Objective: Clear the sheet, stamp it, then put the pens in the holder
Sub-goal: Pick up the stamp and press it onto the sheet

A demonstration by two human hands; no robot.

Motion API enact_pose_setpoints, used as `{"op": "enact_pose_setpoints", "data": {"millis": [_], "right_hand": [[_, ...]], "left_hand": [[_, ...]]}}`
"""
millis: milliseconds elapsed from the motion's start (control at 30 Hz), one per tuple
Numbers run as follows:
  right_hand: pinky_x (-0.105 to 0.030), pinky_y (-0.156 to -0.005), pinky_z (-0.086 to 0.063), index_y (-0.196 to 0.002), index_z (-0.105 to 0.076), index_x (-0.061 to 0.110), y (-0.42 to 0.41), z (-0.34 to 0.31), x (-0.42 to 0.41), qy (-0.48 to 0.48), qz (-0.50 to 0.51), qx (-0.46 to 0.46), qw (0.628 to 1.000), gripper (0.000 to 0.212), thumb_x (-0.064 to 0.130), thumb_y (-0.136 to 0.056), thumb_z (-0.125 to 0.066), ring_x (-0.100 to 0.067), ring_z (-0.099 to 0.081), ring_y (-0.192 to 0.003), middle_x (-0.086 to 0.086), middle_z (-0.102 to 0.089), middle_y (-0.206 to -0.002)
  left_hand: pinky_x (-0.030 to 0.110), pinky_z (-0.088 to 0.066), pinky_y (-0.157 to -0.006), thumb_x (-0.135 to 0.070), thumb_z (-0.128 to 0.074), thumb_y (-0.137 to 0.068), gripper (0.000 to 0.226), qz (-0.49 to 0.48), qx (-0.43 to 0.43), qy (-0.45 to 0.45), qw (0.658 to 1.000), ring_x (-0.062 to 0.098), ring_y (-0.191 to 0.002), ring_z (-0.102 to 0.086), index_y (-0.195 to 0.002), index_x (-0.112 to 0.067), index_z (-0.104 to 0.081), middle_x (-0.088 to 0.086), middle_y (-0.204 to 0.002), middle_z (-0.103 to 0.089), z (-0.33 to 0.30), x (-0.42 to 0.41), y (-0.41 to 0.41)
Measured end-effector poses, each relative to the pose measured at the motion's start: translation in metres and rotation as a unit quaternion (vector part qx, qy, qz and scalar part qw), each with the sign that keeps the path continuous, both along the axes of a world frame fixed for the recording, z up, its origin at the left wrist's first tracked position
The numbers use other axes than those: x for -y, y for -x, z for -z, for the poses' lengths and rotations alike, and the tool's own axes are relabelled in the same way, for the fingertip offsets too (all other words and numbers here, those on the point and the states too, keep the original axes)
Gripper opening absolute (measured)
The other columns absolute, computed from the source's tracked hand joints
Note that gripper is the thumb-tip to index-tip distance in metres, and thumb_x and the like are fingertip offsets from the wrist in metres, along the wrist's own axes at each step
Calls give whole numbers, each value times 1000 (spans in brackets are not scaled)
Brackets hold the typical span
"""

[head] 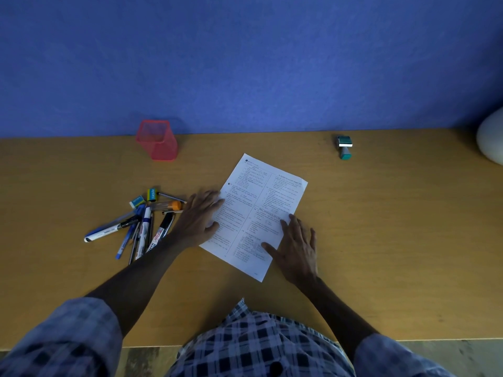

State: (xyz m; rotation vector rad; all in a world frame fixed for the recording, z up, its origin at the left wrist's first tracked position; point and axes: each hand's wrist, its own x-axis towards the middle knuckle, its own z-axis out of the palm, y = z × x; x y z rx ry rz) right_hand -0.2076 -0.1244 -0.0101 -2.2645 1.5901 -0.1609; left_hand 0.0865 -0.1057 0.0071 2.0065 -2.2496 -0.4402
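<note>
On the smooth wooden tabletop (381, 240), both flat, open-fingered hands, left hand (200, 223) and right hand (295, 250), press the tilted white printed paper sheet (261, 202), gripping nothing; a red mesh holder (157, 140) stands near the far edge.

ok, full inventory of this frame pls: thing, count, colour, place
sheet: one, white with print, mid-table, turned at an angle
pen holder: one, red mesh, back left by the wall, upright
stamp: one, teal and white, back right, lying on its side
pens and markers: a pile, exact count unclear, blue, white and black, left of the sheet
orange-capped tube: one, clear, in the pile
erasers: two, one yellow-sleeved, one teal-sleeved, at the pile's far edge
pale round object: one, whitish, far right edge, cut off
table: one, tan wood
wall: blue
left hand: flat, fingers on the sheet's left edge
right hand: flat on the sheet's lower right
</note>
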Motion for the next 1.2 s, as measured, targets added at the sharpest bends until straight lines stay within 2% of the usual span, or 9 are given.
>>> {"op": "enact_pose_setpoints", "data": {"millis": [333, 567, 667, 767, 900, 1033, 1200], "right_hand": [[-64, -116, -4, -151, -28, 25, 17, 3, 16, -2, -23, -6, 1000, 77, 64, -88, -50, -24, -10, -151, -3, -16, -163], [-64, -116, -1, -152, -27, 27, 30, 1, 29, -11, -27, -4, 1000, 65, 50, -95, -50, -23, -5, -152, 1, -13, -164], [-66, -117, -6, -152, -28, 26, 33, 1, 35, -18, -36, 2, 999, 63, 45, -96, -50, -24, -5, -152, 1, -15, -164], [-64, -117, -11, -152, -29, 25, 35, 1, 41, -9, -47, -4, 999, 61, 43, -97, -49, -26, -6, -151, 1, -17, -163], [-62, -118, -8, -153, -28, 26, 37, 2, 47, -7, -55, -6, 998, 59, 41, -99, -46, -26, -6, -152, 1, -16, -163], [-60, -118, -6, -153, -27, 26, 38, 2, 50, -7, -60, -12, 998, 57, 38, -100, -44, -26, -7, -152, 1, -16, -163], [-52, -118, -12, -152, -30, 22, 42, 0, 54, 9, -81, -18, 996, 55, 36, -100, -45, -26, -13, -151, -2, -22, -162]], "left_hand": [[53, -17, -120, -58, -50, -87, 71, -23, 11, 16, 1000, 25, -150, -18, -146, -19, -41, 3, -159, -29, 13, -10, 5], [50, -22, -119, -68, -45, -86, 74, -55, 23, 38, 997, 25, -148, -23, -140, -17, -48, 3, -158, -31, 14, -19, 26], [50, -24, -119, -70, -41, -85, 79, -76, 13, 45, 996, 25, -147, -26, -141, -15, -47, 4, -157, -34, 14, -24, 35], [50, -28, -118, -72, -37, -85, 81, -89, 16, 50, 995, 27, -145, -31, -141, -13, -47, 7, -156, -37, 14, -27, 43], [49, -32, -115, -70, -35, -87, 80, -100, 25, 60, 993, 29, -142, -38, -140, -11, -49, 10, -153, -41, 14, -29, 51], [49, -31, -115, -70, -32, -87, 81, -112, 29, 53, 992, 29, -143, -35, -141, -11, -47, 10, -154, -39, 14, -29, 59], [49, -34, -113, -68, -35, -89, 79, -102, 46, 56, 992, 31, -142, -37, -139, -9, -48, 12, -153, -41, 13, -28, 60]]}}
